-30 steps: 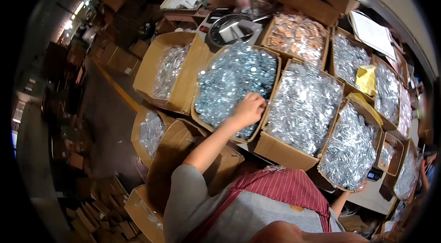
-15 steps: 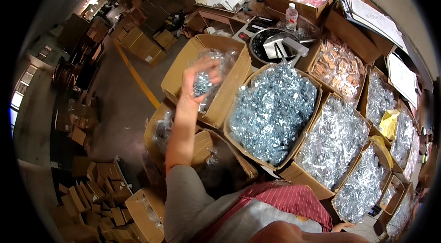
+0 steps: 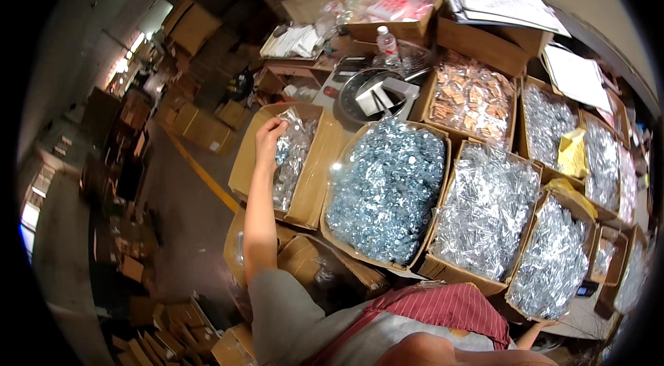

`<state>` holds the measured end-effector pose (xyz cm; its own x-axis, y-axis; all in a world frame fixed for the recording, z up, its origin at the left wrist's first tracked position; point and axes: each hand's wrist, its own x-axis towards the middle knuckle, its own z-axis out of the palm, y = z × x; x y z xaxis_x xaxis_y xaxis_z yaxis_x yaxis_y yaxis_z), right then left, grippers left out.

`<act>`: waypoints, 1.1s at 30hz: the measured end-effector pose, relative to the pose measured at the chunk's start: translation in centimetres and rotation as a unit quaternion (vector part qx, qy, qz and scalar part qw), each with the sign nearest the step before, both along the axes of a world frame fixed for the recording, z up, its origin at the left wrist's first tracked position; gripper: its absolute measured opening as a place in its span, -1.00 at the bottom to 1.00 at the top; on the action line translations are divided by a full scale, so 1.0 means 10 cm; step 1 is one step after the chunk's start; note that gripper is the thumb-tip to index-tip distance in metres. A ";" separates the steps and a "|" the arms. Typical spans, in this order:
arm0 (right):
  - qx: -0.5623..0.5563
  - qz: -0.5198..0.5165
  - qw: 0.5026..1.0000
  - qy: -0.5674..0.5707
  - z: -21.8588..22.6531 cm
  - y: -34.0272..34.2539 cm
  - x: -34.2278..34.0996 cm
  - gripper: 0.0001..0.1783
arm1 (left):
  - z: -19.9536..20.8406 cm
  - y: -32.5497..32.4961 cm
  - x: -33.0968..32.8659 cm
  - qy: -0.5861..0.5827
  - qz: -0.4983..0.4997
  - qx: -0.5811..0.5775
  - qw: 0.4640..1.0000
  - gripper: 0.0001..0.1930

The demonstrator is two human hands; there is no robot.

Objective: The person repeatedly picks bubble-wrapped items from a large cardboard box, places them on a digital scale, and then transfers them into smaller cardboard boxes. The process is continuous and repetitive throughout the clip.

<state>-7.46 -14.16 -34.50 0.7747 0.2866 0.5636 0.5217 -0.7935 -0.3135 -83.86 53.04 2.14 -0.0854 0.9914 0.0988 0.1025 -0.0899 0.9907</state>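
My left hand (image 3: 268, 139) is inside a tall open carton (image 3: 315, 190), near its left wall. Its fingers are closed on a clear plastic bag (image 3: 282, 152) of small shiny metal pieces. More clear bags of metal parts (image 3: 294, 176) lie in the same carton, right beside the hand. To the right stands a box heaped with loose bluish metal pieces (image 3: 391, 186). Only a little of my right hand (image 3: 539, 325) shows at the lower right, low beside a box of silvery bagged parts (image 3: 553, 255); its fingers are hidden.
Farther right are boxes of clear-bagged metal parts (image 3: 484, 207) and orange-brown pieces (image 3: 470, 96). A round dark pan (image 3: 353, 93) with a white scoop-like piece (image 3: 373, 100), a bottle (image 3: 387, 44) and papers (image 3: 508, 6) stand behind. Cardboard cartons (image 3: 197, 127) lie on the floor leftward.
My left hand has gone from above the carton down into it with the bag. The whole view has shifted, and the boxes appear farther left.
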 end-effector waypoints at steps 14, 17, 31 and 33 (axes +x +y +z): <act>0.129 0.019 0.991 0.039 0.79 0.52 0.20 -0.74 | 0.66 -1.73 3.55 -0.108 -0.376 -0.199 0.898 -0.78; 0.136 -0.027 0.985 0.101 0.89 0.55 0.19 -0.73 | 0.44 -2.19 4.43 -0.060 -0.494 -0.256 0.828 -0.60; 0.244 0.230 0.920 0.204 1.30 0.10 0.09 -0.55 | -0.29 -4.19 7.87 -0.160 -0.424 -0.408 0.793 -0.41; 0.289 0.236 0.895 0.245 1.32 0.12 0.06 -0.62 | -0.37 -4.17 7.60 -0.183 -0.498 -0.346 0.774 -0.41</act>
